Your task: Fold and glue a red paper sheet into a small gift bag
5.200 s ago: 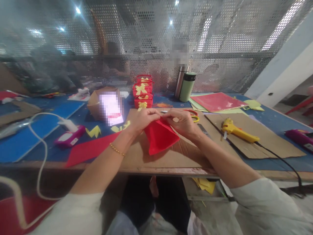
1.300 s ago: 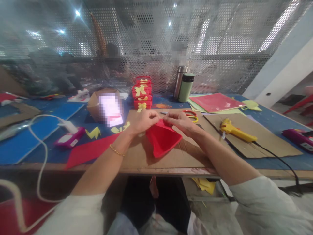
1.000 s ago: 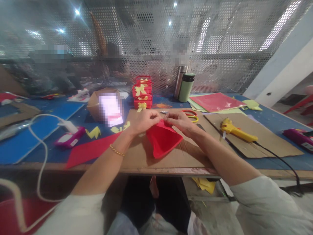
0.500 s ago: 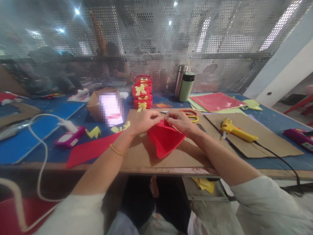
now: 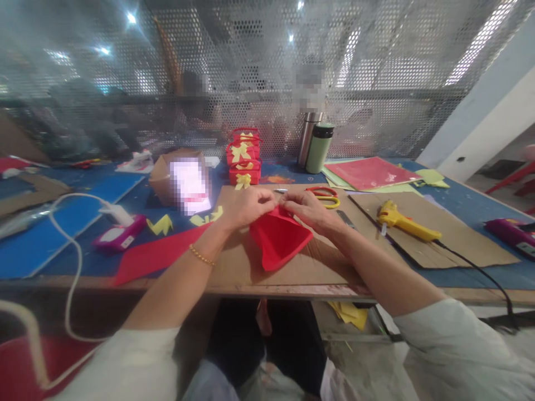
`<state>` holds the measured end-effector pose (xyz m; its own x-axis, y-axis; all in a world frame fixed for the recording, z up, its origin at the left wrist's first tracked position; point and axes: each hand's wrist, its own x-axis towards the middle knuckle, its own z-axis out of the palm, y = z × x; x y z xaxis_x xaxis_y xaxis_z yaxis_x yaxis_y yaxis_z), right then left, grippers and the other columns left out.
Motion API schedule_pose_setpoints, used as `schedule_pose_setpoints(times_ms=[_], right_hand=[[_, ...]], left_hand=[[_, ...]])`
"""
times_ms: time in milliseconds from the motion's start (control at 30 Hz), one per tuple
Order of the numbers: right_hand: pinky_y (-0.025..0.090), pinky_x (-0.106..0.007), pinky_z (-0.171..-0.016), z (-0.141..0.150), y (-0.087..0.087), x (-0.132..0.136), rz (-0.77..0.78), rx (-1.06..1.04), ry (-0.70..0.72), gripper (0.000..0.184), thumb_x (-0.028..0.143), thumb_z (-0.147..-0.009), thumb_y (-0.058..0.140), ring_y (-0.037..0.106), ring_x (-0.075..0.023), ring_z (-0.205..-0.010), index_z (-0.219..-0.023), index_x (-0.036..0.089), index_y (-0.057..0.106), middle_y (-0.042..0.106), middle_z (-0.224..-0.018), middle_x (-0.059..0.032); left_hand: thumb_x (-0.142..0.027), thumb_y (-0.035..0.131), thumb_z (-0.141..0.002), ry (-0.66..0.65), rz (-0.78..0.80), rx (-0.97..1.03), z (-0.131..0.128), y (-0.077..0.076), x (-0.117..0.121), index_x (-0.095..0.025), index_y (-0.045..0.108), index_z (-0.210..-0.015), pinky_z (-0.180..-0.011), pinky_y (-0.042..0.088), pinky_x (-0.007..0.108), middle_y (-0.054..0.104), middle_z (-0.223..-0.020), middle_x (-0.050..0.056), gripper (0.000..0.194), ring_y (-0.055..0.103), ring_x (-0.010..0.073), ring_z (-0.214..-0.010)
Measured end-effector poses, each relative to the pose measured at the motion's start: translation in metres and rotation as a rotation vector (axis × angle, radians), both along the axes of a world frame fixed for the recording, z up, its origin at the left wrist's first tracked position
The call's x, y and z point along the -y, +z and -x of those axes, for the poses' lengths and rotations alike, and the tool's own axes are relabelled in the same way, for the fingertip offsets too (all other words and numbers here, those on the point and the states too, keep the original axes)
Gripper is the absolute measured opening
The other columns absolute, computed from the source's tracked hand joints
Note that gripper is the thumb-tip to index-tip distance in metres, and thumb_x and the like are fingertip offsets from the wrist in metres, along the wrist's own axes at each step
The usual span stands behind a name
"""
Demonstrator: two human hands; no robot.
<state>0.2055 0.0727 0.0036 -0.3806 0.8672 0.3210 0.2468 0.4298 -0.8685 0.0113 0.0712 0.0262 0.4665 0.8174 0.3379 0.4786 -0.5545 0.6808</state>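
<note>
A folded piece of red paper (image 5: pixel 282 242) stands over a cardboard sheet (image 5: pixel 234 267), with its open, hollow side toward me. At its far edge my left hand (image 5: pixel 251 209) pinches it from the left. My right hand (image 5: pixel 307 209) pinches the same edge from the right, fingertips close to the left ones. The fingers partly hide the gripped edge. Scissors (image 5: pixel 328 201) with red and yellow handles lie just beyond my right hand, and a grey blade-like strip (image 5: pixel 345 219) is beside that wrist. A flat red strip (image 5: pixel 156 256) lies left of my left forearm.
Small red boxes with yellow bows (image 5: pixel 243 159) stand at the back, left of a green bottle (image 5: pixel 320 147) and a steel flask (image 5: pixel 307 136). A yellow glue gun (image 5: pixel 405 223) rests on cardboard at right. A lit phone (image 5: pixel 190 184) leans on a brown box (image 5: pixel 161 175).
The red paper's near, open end has shifted slightly left. Both hands keep their pinch at the far edge, almost unmoved.
</note>
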Motion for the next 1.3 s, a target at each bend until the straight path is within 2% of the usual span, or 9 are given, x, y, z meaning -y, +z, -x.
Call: schedule_pose_setpoints(times_ms=[167,267,400,500,733,900,1033,1133,1300], right_hand=[[0.033,-0.026,-0.057,-0.001,-0.001,-0.003,0.060,-0.049,0.050,0.038,0.055,-0.075,0.068,0.045,-0.0122,-0.063,-0.069,0.019,0.056,0.053,-0.065,0.0015],[0.034,-0.026,-0.056,0.000,-0.002,-0.004,0.087,-0.093,0.075,0.043,0.059,-0.072,0.072,0.045,-0.0117,-0.062,-0.069,0.019,0.056,0.053,-0.064,0.0017],[0.034,-0.026,-0.056,0.000,-0.001,-0.003,0.051,-0.084,0.033,0.039,0.055,-0.072,0.072,0.046,-0.0112,-0.061,-0.067,0.019,0.056,0.053,-0.064,0.0022],[0.035,-0.026,-0.057,0.000,0.000,-0.002,0.035,-0.092,0.019,0.035,0.050,-0.074,0.070,0.045,-0.0111,-0.060,-0.067,0.019,0.056,0.053,-0.064,0.0024],[0.038,-0.027,-0.060,-0.002,-0.001,-0.009,-0.029,-0.200,-0.153,0.031,0.050,-0.074,0.065,0.048,-0.0132,-0.065,-0.069,0.022,0.054,0.055,-0.068,0.0013],[0.041,-0.028,-0.061,-0.007,-0.002,-0.019,-0.046,-0.255,-0.306,0.029,0.050,-0.076,0.063,0.050,-0.0142,-0.066,-0.071,0.022,0.054,0.055,-0.069,0.0003],[0.041,-0.028,-0.061,-0.008,-0.004,-0.023,-0.030,-0.297,-0.351,0.025,0.045,-0.077,0.063,0.050,-0.0136,-0.065,-0.072,0.022,0.054,0.057,-0.070,0.0005],[0.041,-0.028,-0.060,-0.007,-0.006,-0.024,-0.013,-0.305,-0.369,0.022,0.038,-0.074,0.066,0.051,-0.0132,-0.063,-0.070,0.022,0.052,0.057,-0.068,0.0014],[0.044,-0.029,-0.061,-0.005,-0.007,-0.024,0.027,-0.376,-0.316,0.023,0.034,-0.067,0.072,0.055,-0.0134,-0.062,-0.074,0.023,0.054,0.060,-0.067,0.0019]], left_hand=[[-0.032,0.055,-0.085,0.004,0.022,-0.023,-0.001,-0.003,-0.001,-0.018,0.056,-0.062,-0.060,0.034,0.027,0.056,-0.065,-0.001,0.028,0.048,0.0132,-0.065],[-0.041,0.053,-0.090,0.030,0.053,0.047,-0.001,-0.006,-0.003,-0.019,0.054,-0.062,-0.061,0.036,0.026,0.054,-0.064,-0.001,0.036,0.048,0.0134,-0.065],[-0.057,0.048,-0.094,0.030,0.203,0.237,0.000,-0.006,-0.004,-0.018,0.063,-0.073,-0.061,0.040,0.027,0.061,-0.071,0.003,0.047,0.054,0.0140,-0.065],[-0.063,0.053,-0.091,0.025,0.271,0.263,0.001,-0.003,0.000,-0.016,0.067,-0.074,-0.061,0.041,0.028,0.064,-0.073,0.005,0.051,0.055,0.0142,-0.064],[-0.075,0.052,-0.089,0.172,0.395,0.521,0.000,-0.002,-0.001,-0.016,0.070,-0.079,-0.060,0.045,0.029,0.067,-0.073,0.009,0.062,0.060,0.0173,-0.066],[-0.058,0.069,-0.087,0.153,0.513,0.707,-0.002,-0.004,-0.008,-0.016,0.068,-0.077,-0.061,0.048,0.027,0.067,-0.072,0.006,0.043,0.059,0.0136,-0.063],[-0.037,0.085,-0.073,0.102,0.506,0.698,-0.003,-0.007,-0.007,-0.016,0.065,-0.071,-0.060,0.045,0.025,0.065,-0.069,0.002,0.029,0.056,0.0104,-0.060],[-0.029,0.081,-0.071,0.163,0.446,0.652,-0.002,-0.009,-0.008,-0.016,0.063,-0.072,-0.058,0.042,0.024,0.061,-0.067,-0.001,0.022,0.053,0.0089,-0.059],[-0.031,0.074,-0.073,0.201,0.329,0.539,0.001,-0.010,-0.008,-0.018,0.059,-0.073,-0.060,0.044,0.025,0.061,-0.071,-0.001,0.020,0.055,0.0112,-0.064]])
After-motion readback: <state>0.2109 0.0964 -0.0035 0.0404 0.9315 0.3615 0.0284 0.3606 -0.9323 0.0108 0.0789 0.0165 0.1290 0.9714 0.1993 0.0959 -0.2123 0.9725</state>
